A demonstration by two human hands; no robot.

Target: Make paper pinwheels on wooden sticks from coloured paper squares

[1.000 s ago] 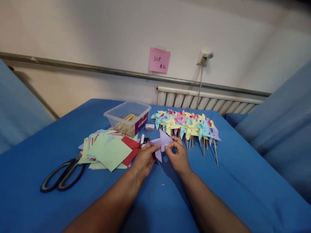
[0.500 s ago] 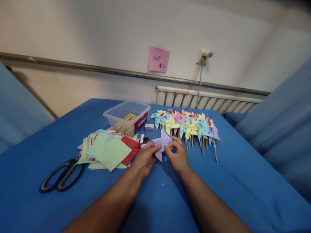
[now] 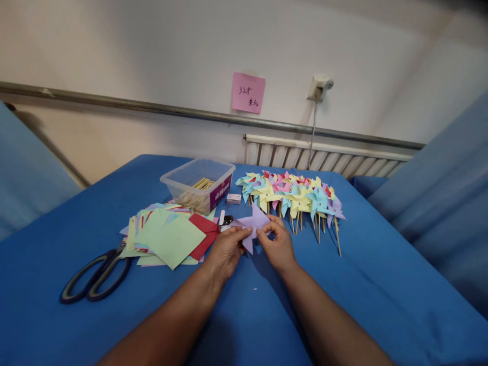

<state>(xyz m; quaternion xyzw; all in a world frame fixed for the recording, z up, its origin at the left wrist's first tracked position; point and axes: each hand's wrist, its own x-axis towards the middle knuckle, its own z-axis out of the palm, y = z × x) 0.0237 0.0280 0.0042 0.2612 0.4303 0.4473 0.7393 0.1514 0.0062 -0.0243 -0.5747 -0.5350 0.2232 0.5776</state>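
Observation:
Both hands meet over the blue table (image 3: 114, 325) on a purple paper pinwheel blank (image 3: 254, 220) with folded points. My left hand (image 3: 225, 251) pinches its left side between thumb and fingers. Pressing at the paper's centre, my right hand (image 3: 277, 243) has its fingers curled and pinched. Just beyond the hands lies a row of several finished paper pinwheels (image 3: 293, 198) on wooden sticks, in yellow, blue, pink and purple.
A pile of coloured paper squares (image 3: 168, 234) lies left of the hands, with black-handled scissors (image 3: 95, 274) further left. A clear plastic tub (image 3: 198, 185) of sticks stands behind the pile. A small white box (image 3: 234, 199) sits near it. Blue fabric rises on both sides.
The hands and purple paper stay in nearly the same place. My right fingers have closed in slightly toward the paper's centre.

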